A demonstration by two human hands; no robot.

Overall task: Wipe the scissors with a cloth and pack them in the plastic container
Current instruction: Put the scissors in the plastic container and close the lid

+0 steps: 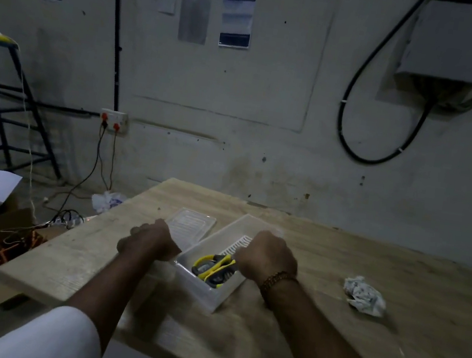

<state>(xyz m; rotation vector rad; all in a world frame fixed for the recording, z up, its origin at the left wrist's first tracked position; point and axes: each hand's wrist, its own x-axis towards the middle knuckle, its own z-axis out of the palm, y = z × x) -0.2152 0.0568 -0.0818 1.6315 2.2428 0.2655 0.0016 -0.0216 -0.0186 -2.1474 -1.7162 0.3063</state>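
Already the scissors [214, 267], yellow and dark grey handles, lie inside the clear plastic container [206, 291], toward its near end; blades run under the right hand [267, 257] so can't see the tips. Container sits at an angle on the wooden table [331, 313], a white ribbed insert showing at its far end.

Right hand w/ a bead bracelet at the wrist is curled over the container's right rim, above the scissors; fingers bent, but whether they grip the rim or the scissors, can't tell. Left hand [148, 241] is curled at the container's left rim, fingers folded in; what it grips, if anything, is hidden by the back of the hand. A white sleeve [54, 338] covers the left upper arm.

Just beyond the left hand, a clear lid [192, 221] lies flat on the table, touching or nearly touching the container's left side. Crumpled white cloth [364, 295] sits on the table well to the right, apart from both hands.

Off the table, left: cardboard box w/ orange cable, paper w/ a pen, a dark metal stool frame. Wall behind has a socket w/ red switches, papers stuck up, a grey box w/ a looped black cable.
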